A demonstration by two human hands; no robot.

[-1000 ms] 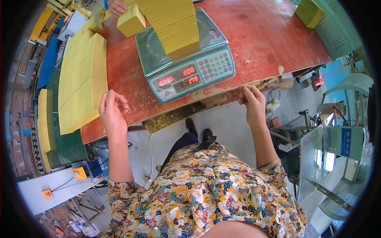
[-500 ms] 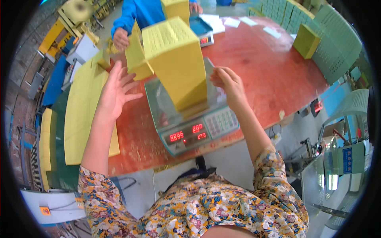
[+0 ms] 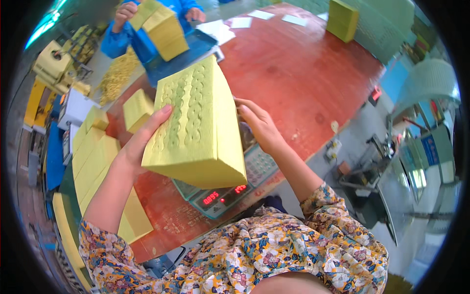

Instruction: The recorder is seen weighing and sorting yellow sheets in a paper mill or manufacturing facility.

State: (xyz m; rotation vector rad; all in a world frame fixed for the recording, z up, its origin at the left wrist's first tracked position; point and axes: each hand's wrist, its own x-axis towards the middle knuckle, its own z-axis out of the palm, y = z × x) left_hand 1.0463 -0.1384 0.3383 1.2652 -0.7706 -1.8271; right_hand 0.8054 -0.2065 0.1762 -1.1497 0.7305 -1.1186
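Observation:
A thick stack of yellow paper (image 3: pixel 196 132), its top face punched with wavy rows of cuts, is held tilted above a digital scale (image 3: pixel 215 202). My left hand (image 3: pixel 142 139) is closed on the stack's left side, the thumb lying on the punched face. On the far right side, my right hand (image 3: pixel 262 127) has its fingers against the stack, fingertips partly hidden behind it. The stack covers most of the scale's pan; red lit digits and part of the keypad show below it.
Across the red table (image 3: pixel 303 78), a person in blue sleeves (image 3: pixel 125 41) handles another yellow stack (image 3: pixel 166 34) over a blue tray. Several yellow stacks (image 3: pixel 105 166) line the left. One yellow block (image 3: pixel 341 20) and white paper sheets (image 3: pixel 295 20) sit at the far side.
Both my hands have closed in on the yellow stack, which has come up off the scale and tilted toward me. My view has turned, so the table appears shifted.

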